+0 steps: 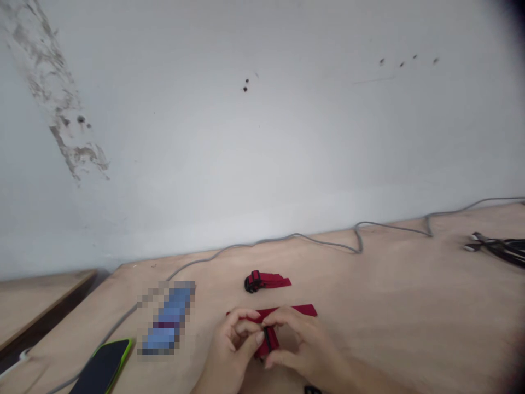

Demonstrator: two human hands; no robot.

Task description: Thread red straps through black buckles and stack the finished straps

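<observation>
My left hand (233,347) pinches the left side of a red strap (305,310) with a black buckle piece, near the bottom centre of the head view. Curled around the right side of the same strap is my right hand (305,342), its thumb and fingers on the folded part. One flat length of the strap extends behind both hands. Beyond them, a second red strap (273,280) lies folded on the table, a black buckle at its left end. My fingers partly cover the held buckle.
A dark phone (101,368) with a green edge and a pixelated blue item (172,323) lie to the left. A thin grey cable (328,242) runs along the wall. Black cables (498,249) lie far right. A small black piece (312,389) shows at the bottom edge.
</observation>
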